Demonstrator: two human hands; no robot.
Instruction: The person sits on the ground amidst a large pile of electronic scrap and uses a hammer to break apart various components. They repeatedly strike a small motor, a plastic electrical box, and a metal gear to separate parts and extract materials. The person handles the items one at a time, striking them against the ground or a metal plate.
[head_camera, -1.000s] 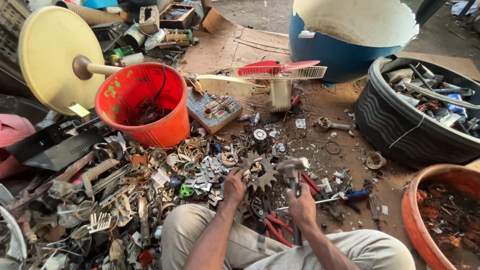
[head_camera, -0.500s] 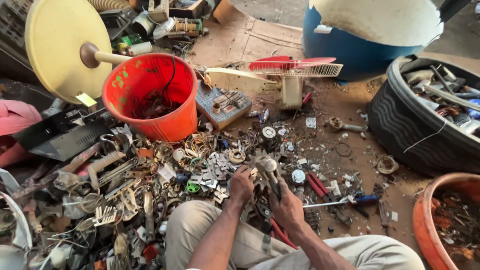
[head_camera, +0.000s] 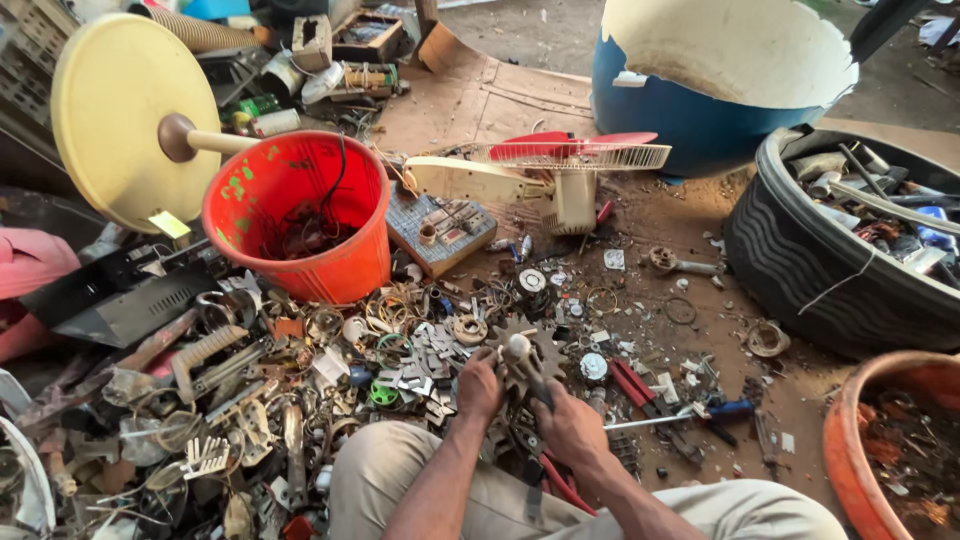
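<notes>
Lower centre: your left hand (head_camera: 478, 385) grips one toothed gear (head_camera: 528, 352), your right hand (head_camera: 568, 425) grips one hammer (head_camera: 527, 368); one orange bucket (head_camera: 300, 215) upper left.

Head camera, steeply downward, close overhead.

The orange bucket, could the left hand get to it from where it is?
Probably yes. The left hand is on the toothed gear, and the orange bucket stands ahead to its left. Only low scrap lies between, nothing tall. But the hand would have to let go of the gear first.
</notes>
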